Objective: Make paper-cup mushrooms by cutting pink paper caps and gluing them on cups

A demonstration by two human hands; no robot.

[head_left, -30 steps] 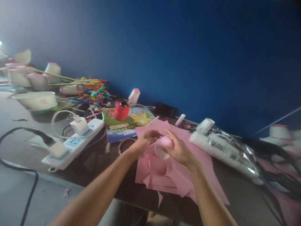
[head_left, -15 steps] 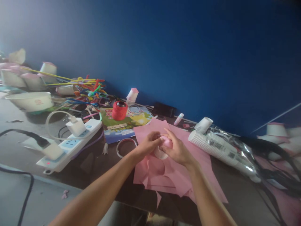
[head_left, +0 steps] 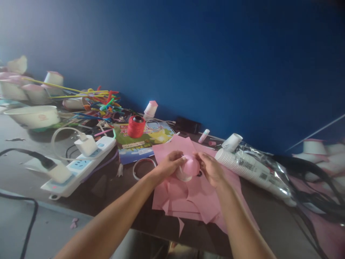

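Over the pink sheets (head_left: 201,203) on the dark surface (head_left: 107,198), the left hand (head_left: 172,162) has its fingers clamped on the left edge of a rounded pink piece (head_left: 192,166), which sits against a white cup (head_left: 183,175). The cup lies tipped, partly hidden behind the pink piece and the fingers.

The right hand (head_left: 211,168) has changed most: half a second ago its fingers were wrapped over the pink piece, and now they have drawn off to its right side, bent, with the tips by its upper right edge. I can't tell whether they touch it or whether they are pressed together. More of the pink piece shows now, and a small dark thing (head_left: 199,173) has come into sight just right of it.

The red spool (head_left: 136,127) stands on the booklet (head_left: 148,141) to the far left, with the power strip (head_left: 78,166) nearer and further left. On the right, a glue stick (head_left: 204,136) lies beyond the sheets, and a loose cup (head_left: 232,141) rests beside the stack of cups (head_left: 250,171).
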